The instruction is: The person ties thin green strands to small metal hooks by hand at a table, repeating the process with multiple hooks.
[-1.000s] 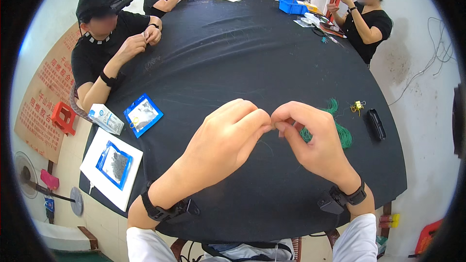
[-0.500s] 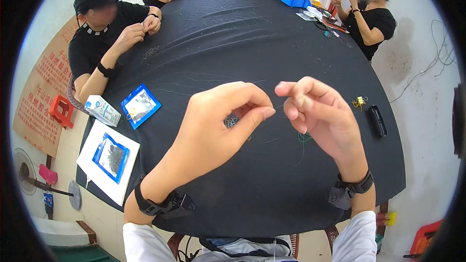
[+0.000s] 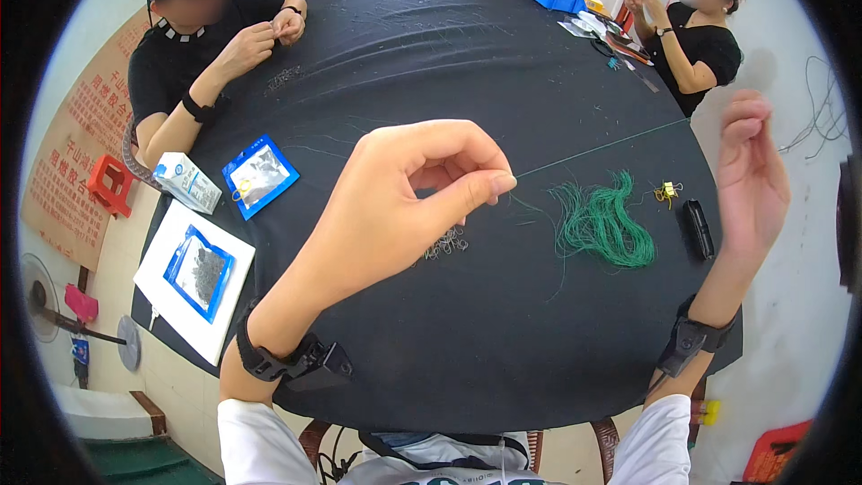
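A strand of green thread (image 3: 602,149) stretches taut between my two hands, rising toward the right. My left hand (image 3: 395,193) pinches one end between thumb and forefinger above the table; anything small within the pinch is hidden. Raised near the right table edge, my right hand (image 3: 752,184) has its fingers closed at the strand's other end. A loose bundle of green threads (image 3: 620,238) lies on the black cloth between them. Partly hidden below my left hand is a pile of small wiry metal pieces (image 3: 446,244), too small to make out exactly.
Yellow binder clips (image 3: 667,191) and a black case (image 3: 697,229) lie at right. On the left are a carton (image 3: 186,181), a blue-edged pouch (image 3: 260,176) and a white board (image 3: 171,283) bearing another pouch (image 3: 202,274). Other people sit around the black-covered table (image 3: 503,341).
My right hand has swung away to the right and up, drawing the thread out long. The green bundle it covered now shows. My left hand stays nearly in place, still pinching.
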Motion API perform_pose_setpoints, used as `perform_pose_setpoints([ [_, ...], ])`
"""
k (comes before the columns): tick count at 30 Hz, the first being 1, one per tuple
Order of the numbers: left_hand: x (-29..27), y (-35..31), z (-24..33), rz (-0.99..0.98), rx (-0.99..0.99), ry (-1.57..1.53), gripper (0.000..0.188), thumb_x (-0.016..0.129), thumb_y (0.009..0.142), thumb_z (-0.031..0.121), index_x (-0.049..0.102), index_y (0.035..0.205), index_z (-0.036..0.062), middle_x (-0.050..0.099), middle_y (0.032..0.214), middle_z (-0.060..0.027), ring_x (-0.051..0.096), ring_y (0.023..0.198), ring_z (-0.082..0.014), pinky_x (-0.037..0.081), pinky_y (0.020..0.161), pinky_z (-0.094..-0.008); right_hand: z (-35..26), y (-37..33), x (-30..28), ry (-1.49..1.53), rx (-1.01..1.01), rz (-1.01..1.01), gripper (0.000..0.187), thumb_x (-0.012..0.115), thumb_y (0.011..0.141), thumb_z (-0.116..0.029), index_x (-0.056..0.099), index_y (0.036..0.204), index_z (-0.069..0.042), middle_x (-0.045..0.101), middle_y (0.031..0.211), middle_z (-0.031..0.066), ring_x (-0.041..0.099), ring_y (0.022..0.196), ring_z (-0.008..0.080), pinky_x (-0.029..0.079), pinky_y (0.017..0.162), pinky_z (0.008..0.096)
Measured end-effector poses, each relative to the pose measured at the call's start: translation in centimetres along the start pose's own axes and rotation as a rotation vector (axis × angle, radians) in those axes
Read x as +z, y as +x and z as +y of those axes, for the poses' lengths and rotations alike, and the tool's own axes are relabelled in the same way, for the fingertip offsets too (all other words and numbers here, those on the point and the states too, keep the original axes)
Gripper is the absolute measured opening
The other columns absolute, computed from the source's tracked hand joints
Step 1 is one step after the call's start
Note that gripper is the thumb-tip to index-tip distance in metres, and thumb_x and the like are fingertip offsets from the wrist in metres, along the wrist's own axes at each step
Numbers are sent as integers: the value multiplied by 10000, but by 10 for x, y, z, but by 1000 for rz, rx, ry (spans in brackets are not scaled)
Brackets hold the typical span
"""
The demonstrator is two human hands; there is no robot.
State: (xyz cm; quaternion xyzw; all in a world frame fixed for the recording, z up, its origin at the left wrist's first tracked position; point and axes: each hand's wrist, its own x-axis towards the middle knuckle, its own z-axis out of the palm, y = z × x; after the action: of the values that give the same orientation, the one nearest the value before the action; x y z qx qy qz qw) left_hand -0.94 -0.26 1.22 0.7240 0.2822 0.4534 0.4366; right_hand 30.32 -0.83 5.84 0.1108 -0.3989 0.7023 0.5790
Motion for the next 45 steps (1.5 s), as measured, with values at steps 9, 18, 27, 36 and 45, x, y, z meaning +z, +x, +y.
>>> perform_pose_setpoints([
  [9,-2,4,-9,-22,-33,13,72,626,852,49,634,858,-22,596,768,-27,530,663,-59,437,597,-194,-83,-13,-13,-142,-318,65,208,320,942,84,380,1137,126,402,1150,197,419,1159,304,417,1033,419],
  [18,8,4,-16,29,1,69,90,616,860,59,616,847,-30,588,770,-25,542,676,-65,446,610,-199,-132,-18,-52,-347,-324,176,290,403,902,98,394,1175,195,423,1275,281,407,1250,348,367,1097,403],
  [27,21,-26,-65,-23,-109,266,76,618,853,55,654,883,-6,637,776,-28,576,687,-69,473,624,-213,-33,-38,-65,-1854,-80,980,314,554,910,-118,537,1189,25,569,1220,140,633,951,201,521,769,274],
  [36,43,-46,-95,-27,133,399,79,662,816,49,645,879,6,627,792,-91,616,638,-154,485,575,-264,138,-66,-37,-1406,513,169,445,558,911,-96,405,1318,-1,603,1134,153,621,702,108,498,587,231],
  [45,43,-48,-94,57,342,477,134,661,772,-37,620,894,-3,616,854,-118,621,716,-231,500,619,-299,144,-73,-53,-1015,764,178,119,565,923,-99,583,992,-4,511,670,-43,446,590,8,347,517,189],
])
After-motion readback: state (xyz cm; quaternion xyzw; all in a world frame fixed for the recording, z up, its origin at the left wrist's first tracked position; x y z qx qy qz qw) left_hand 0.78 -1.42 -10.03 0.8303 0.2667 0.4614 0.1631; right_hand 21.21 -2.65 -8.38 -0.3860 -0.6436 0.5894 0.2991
